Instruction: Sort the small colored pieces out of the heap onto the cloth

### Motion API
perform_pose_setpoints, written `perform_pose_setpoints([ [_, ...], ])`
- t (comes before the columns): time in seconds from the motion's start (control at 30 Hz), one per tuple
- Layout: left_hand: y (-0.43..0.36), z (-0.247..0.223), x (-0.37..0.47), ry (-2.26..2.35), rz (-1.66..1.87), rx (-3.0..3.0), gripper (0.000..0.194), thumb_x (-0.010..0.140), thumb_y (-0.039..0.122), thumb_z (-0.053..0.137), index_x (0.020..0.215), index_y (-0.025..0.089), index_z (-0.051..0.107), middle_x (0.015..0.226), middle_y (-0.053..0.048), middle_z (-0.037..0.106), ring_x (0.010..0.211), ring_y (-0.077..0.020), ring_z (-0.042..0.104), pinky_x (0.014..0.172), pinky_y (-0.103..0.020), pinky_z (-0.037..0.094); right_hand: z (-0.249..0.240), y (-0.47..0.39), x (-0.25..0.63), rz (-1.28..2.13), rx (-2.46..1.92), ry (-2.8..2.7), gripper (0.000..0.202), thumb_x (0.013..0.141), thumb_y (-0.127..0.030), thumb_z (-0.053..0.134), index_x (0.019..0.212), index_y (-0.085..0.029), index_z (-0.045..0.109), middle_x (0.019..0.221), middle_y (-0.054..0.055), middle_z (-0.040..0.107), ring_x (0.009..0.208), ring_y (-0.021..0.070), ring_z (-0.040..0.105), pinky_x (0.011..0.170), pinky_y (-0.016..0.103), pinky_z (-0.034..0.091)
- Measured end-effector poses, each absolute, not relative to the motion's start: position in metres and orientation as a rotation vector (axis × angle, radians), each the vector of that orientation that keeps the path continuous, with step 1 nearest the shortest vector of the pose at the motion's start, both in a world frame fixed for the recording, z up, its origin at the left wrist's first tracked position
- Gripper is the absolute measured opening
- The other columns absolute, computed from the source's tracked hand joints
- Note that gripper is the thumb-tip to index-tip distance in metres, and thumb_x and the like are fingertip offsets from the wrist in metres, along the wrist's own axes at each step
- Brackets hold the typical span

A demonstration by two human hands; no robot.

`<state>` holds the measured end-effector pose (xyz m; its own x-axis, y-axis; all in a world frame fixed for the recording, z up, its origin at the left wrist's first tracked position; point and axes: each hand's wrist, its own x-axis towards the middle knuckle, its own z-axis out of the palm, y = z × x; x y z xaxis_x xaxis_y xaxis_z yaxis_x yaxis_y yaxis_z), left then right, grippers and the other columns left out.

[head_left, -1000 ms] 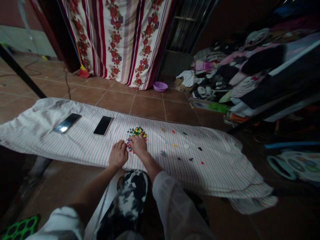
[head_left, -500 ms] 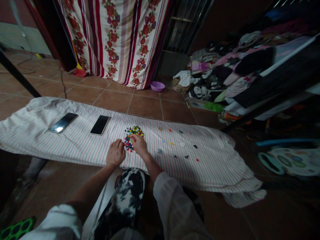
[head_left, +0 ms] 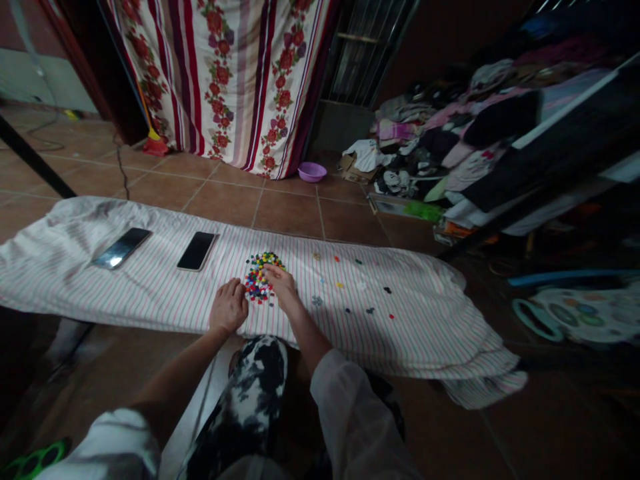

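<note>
A heap of tiny multicoloured pieces [head_left: 257,287], perhaps beads, is spread on the striped cloth [head_left: 150,293]. My right hand [head_left: 281,280] is over its right side, thumb and fingertips drawn together among the pieces. Whatever they pinch is too small to make out. Beside the heap's left edge, my left hand [head_left: 229,307] rests palm down on the cloth with its fingers laid out and holding nothing. To the right lie small separate groups by colour, among them grey pieces [head_left: 317,301], yellow pieces [head_left: 339,285], black pieces [head_left: 387,290] and a red piece [head_left: 391,317].
Two phones, a dark phone [head_left: 197,251] and a shiny phone [head_left: 123,248], lie on the cloth at left. Beyond are a purple basin [head_left: 312,172], a floral curtain [head_left: 245,80] and a heap of clothes [head_left: 440,133]. My knee [head_left: 265,367] is against the near edge.
My right hand has shifted slightly within the heap, its fingers staying at the pieces. My left hand stays resting in place. The whole view has drifted a little.
</note>
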<state>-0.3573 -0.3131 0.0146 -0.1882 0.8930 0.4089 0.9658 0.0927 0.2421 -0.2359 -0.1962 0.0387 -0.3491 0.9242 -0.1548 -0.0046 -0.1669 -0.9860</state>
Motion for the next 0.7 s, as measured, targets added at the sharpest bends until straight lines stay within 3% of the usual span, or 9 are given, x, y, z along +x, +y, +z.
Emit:
perform_pose_setpoints([
  [0.4, -0.314, 0.012, -0.359, -2.165, -0.655, -1.881, 0.025, 0.085, 0.020, 0.041, 0.103, 0.017, 0.057, 0.121, -0.015, 0.060, 0.120, -0.0272, 0.051, 0.101, -0.042, 0.041, 0.030, -0.200, -0.218, 1.533, -1.056, -1.355, 0.032, 0.071, -0.035, 0.064, 0.099, -0.021, 0.068, 0.092, 0.003, 0.072, 0.079, 0.0155, 0.066, 0.067, 0.024, 0.051],
  [0.7, -0.314, 0.009, -0.361, -2.164, -0.732, -1.891, 0.026, 0.083, 0.019, 0.042, 0.104, 0.017, 0.059, 0.121, -0.016, 0.060, 0.120, -0.0289, 0.052, 0.100, -0.046, 0.042, 0.022, -0.204, -0.181, 1.375, -1.051, -1.408, 0.031, 0.078, -0.040, 0.059, 0.100, -0.020, 0.067, 0.088, 0.003, 0.072, 0.082, 0.0158, 0.067, 0.077, 0.028, 0.052],
])
